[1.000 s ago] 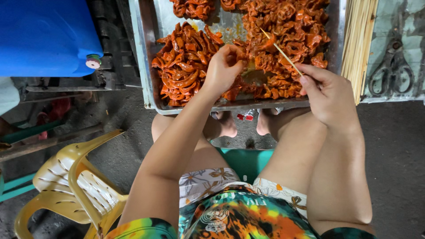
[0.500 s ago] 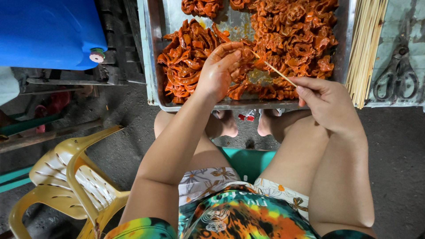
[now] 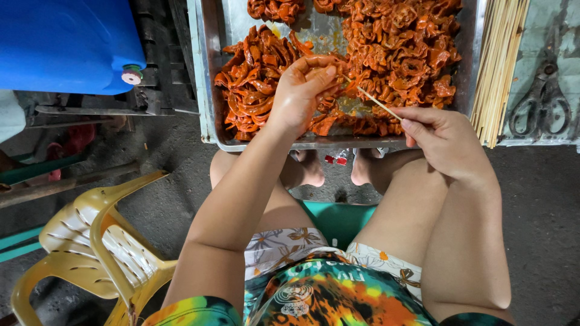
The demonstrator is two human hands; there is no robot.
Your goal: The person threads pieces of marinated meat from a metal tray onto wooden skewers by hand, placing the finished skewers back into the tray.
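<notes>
Now right hand [image 3: 444,142] pinching skewer [image 3: 377,102], tip at left hand [image 3: 302,90] grip

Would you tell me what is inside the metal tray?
The tray holds heaps of orange marinated meat strips, with bare metal showing between them. The left hand covers some pieces, so what it grips is hidden; the right hand holds a skewer.

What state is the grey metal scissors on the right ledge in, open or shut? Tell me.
Shut: the grey metal scissors lie flat, loop handles together, blades closed into one line.
</notes>
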